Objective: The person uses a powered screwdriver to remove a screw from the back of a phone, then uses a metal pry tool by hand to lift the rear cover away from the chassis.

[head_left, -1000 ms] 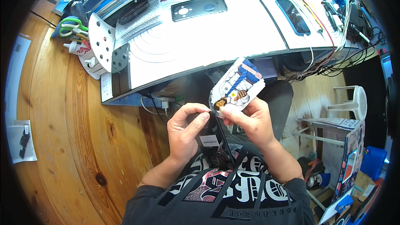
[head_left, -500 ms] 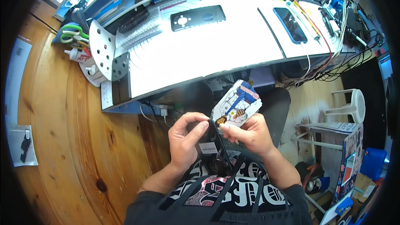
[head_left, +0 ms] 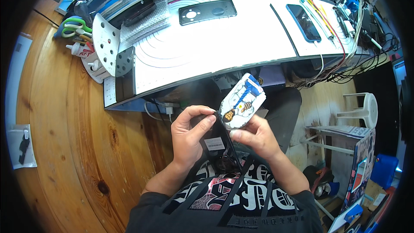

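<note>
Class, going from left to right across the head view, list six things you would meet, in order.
Clear plastic bag with a black part inside, green-and-white-handled scissors, the person's bare left hand, white-and-blue cartoon-printed flat piece, dark-screened phone with a blue edge, white plastic stool.

Left grip [head_left: 187, 134]: thumb and index finger pinch the far end of a tilted black device [head_left: 223, 152].
Device face: white label [head_left: 214, 143], dark round part nearer the torso.
Right grip [head_left: 261, 138]: holds a printed white piece [head_left: 245, 100] at its lower edge; fingers partly hidden.
Piece to device: edges just beside each other; contact cannot be confirmed.
Worktop [head_left: 241, 39]: carries a dark phone case [head_left: 202, 14], bubble wrap [head_left: 148, 22] and a blue-edged phone [head_left: 303, 23].
Floor, right: white stool [head_left: 367, 110].
</note>
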A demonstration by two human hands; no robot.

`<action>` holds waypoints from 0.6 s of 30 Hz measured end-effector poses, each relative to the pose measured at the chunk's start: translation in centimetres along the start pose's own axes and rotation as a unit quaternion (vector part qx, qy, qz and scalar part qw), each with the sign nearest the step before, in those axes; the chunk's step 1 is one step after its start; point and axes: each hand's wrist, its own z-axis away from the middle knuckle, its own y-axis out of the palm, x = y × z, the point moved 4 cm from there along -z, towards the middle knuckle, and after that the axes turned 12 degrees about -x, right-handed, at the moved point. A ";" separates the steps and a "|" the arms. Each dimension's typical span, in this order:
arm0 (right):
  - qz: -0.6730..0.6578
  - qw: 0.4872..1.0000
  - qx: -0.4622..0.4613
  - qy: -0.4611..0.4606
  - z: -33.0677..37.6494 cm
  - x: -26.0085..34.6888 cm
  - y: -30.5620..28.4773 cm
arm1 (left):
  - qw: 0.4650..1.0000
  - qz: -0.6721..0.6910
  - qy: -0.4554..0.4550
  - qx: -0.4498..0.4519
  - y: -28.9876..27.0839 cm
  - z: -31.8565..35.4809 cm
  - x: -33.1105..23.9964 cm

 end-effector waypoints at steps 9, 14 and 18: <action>0.047 0.998 0.005 -0.051 0.1 0.8 1.0 | 0.993 -0.071 0.081 0.056 1.8 -2.6 -2.6; -0.003 0.991 -0.046 -0.127 -0.7 4.7 1.4 | 0.992 0.092 0.059 0.065 5.1 -3.8 -3.5; 0.002 0.985 -0.074 -0.156 -1.4 6.8 2.2 | 0.956 0.200 -0.103 0.189 5.3 -4.1 0.2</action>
